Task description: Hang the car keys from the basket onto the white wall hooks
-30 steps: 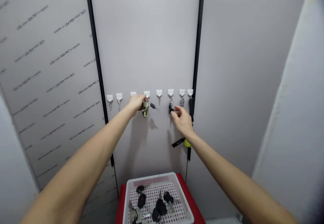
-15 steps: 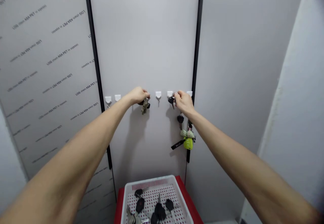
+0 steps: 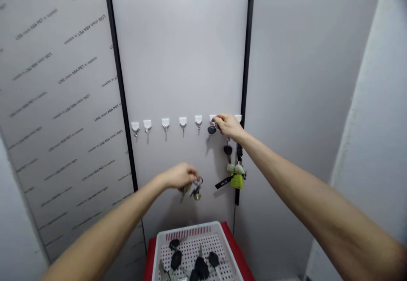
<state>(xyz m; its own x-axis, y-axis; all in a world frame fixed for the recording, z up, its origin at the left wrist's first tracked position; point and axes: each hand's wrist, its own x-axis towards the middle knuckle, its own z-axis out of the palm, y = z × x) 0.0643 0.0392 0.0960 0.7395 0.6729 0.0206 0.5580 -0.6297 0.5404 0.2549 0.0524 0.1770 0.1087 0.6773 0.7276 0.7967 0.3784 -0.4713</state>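
My left hand (image 3: 182, 176) pinches a bunch of keys (image 3: 196, 193) in mid-air, below the row of hooks and above the white basket (image 3: 160, 247). Up at the hooks, my right hand (image 3: 229, 126) has its fingers closed on a black-headed key (image 3: 211, 130), just under a white adhesive hook (image 3: 212, 118). Whether its ring sits on that hook I cannot tell. Below my right hand hang another black-headed key (image 3: 228, 150) and a bright green key fob (image 3: 236, 181) with a bow and a black strap (image 3: 223, 182). Several black-headed keys (image 3: 201, 267) lie in the basket.
Several white hooks, such as this hook (image 3: 165, 123), run across the pale cabinet door (image 3: 181, 52) to the left of my right hand. Long black handles (image 3: 118, 69) edge the door. The basket rests on a red surface (image 3: 233, 247).
My left hand has come down from a hook, carrying the bunch of keys toward the basket. My right hand stays by its hook, shifted slightly left with the key.
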